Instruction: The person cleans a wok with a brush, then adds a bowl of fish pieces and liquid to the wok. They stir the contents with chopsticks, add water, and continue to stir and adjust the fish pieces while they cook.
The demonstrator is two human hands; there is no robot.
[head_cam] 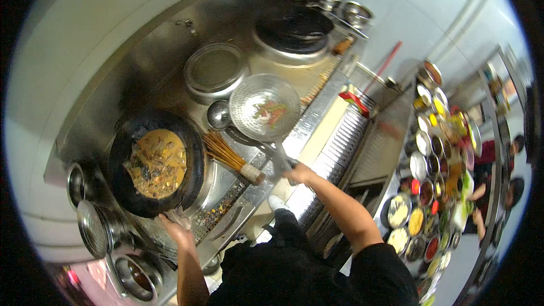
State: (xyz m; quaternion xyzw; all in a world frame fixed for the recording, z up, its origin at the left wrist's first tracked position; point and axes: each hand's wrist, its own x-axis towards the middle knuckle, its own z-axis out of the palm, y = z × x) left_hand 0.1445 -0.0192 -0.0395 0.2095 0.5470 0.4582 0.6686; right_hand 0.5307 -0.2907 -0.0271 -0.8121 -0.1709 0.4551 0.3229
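My left hand (176, 230) is at the near rim of a black wok (197, 170), with a crumpled cloth or wrap between them. Brown stew with chunks (157, 163) lies in the wok. My right hand (298, 174) grips the handle of a large perforated metal skimmer (242, 114), which holds a few red and green vegetable pieces (270, 112). Beside the skimmer is a metal ladle (219, 114). A bamboo wok brush (229, 153) lies between the wok and my right hand.
A round metal lid or pot (216, 68) and a second black wok (293, 29) stand further along the steel range. Metal bowls (357, 13) sit at its far end. Pots (91, 229) stand at left. Bowls of ingredients (399, 210) crowd a counter at right, where people work behind.
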